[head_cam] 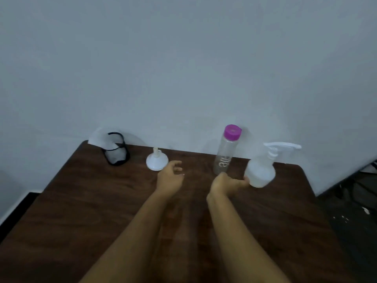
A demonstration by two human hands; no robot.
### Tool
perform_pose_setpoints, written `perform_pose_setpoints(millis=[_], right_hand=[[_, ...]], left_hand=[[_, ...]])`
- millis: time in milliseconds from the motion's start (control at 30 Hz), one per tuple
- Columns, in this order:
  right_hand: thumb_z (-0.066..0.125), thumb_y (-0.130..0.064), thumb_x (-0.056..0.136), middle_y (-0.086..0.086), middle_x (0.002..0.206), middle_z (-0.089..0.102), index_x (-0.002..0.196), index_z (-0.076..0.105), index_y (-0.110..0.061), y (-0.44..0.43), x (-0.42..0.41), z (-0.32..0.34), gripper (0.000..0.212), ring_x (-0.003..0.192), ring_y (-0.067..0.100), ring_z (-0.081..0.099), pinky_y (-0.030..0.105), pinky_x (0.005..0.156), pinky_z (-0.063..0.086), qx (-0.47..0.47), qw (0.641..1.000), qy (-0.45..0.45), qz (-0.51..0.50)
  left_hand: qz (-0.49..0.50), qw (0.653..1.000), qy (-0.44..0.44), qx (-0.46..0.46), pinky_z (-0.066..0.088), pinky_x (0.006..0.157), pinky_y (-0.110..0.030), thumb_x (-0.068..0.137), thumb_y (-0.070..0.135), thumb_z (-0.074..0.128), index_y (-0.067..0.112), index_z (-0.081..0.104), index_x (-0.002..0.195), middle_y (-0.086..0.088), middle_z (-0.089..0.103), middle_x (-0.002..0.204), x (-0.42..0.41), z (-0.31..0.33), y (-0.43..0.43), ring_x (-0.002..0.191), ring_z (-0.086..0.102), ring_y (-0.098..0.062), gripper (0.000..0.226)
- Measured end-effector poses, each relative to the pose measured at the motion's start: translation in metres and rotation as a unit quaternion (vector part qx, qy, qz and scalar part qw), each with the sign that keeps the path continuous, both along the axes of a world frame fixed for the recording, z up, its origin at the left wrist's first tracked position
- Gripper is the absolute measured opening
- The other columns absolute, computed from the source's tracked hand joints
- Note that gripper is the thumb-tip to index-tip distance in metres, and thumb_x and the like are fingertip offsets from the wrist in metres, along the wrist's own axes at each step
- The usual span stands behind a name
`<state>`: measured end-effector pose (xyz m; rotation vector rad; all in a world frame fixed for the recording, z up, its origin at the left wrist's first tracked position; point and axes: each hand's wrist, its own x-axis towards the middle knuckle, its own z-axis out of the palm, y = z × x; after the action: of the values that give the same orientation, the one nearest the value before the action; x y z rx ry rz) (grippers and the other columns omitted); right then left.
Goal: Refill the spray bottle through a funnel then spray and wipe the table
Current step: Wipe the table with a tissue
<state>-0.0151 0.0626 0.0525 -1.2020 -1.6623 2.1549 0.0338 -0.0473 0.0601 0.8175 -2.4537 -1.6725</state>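
Evidently to draw it closer, the right hand's [226, 183] straight fingers [243, 182] touch the base of the translucent white plastic spray bottle [260, 172] on the dark wooden desk [98, 201]; the left hand [170, 177] hovers empty, loosely curled, by the white funnel [157, 162].

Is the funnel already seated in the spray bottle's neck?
No, the funnel stands wide end down on the table, spout up, well apart from the spray bottle.
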Motion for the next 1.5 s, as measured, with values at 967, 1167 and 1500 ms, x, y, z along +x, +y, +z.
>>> perform_pose_setpoints(millis=[967, 1167, 1500], right_hand=[[0.033, -0.035, 0.102, 0.013, 0.123, 0.061, 0.117, 0.063, -0.016, -0.330, 0.019, 0.007, 0.040, 0.131, 0.031, 0.035, 0.041, 0.095, 0.040, 0.544, 0.644, 0.019, 0.537], [0.033, -0.030, 0.102, 0.001, 0.071, 0.057, 0.068, 0.050, -0.017, -0.320, 0.018, 0.040, 0.041, 0.088, 0.028, 0.055, 0.031, 0.073, 0.035, 0.417, 0.806, 0.130, 0.400], [0.046, -0.030, 0.099, 0.013, 0.102, 0.060, 0.103, 0.056, -0.003, -0.248, 0.068, 0.121, 0.029, 0.095, 0.032, 0.059, 0.043, 0.086, 0.052, 0.010, 0.956, 0.130, 0.263]], left_hand=[[0.109, 0.979, 0.018, 0.169, 0.047, 0.089, -0.030, 0.087, -0.006, 0.051, 0.019, 0.057, 0.121, 0.000, 0.059, 0.115, 0.070, -0.013, -0.291, 0.106, 0.055, -0.015, 0.043], [0.097, 0.982, 0.071, 0.145, 0.043, 0.087, -0.025, 0.089, -0.001, 0.051, 0.021, 0.056, 0.123, 0.003, 0.059, 0.117, 0.075, 0.005, -0.290, 0.108, 0.053, -0.012, 0.040], [-0.002, 0.965, 0.199, 0.168, 0.044, 0.072, -0.014, 0.097, 0.025, 0.049, 0.033, 0.052, 0.121, 0.006, 0.054, 0.117, 0.083, 0.073, -0.240, 0.101, 0.055, -0.006, 0.026]])
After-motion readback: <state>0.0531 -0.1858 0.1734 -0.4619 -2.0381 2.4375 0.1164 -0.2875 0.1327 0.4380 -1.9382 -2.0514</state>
